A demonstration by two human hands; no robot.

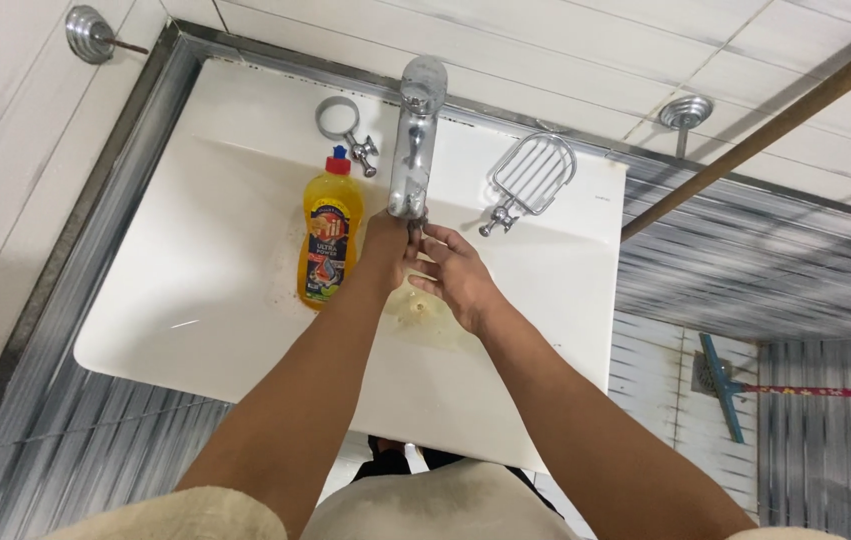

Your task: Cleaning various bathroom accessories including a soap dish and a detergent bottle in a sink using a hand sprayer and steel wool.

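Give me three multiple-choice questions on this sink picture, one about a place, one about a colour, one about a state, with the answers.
1. Where does the dish soap bottle lie?
A. On the sink, to the left of the faucet
B. In the wire soap rack
C. On the floor

2. What colour is the bottle's body?
A. Green
B. Yellow
C. White

3. What are the left hand and right hand doing?
A. Holding the bottle
B. Resting on the wall
C. Meeting under the faucet spout

Answers: 1 A, the bottle lies flat on the white sink beside the faucet. 2 B, its body is yellow under a red cap. 3 C, both hands reach together below the spout, holding nothing that shows.
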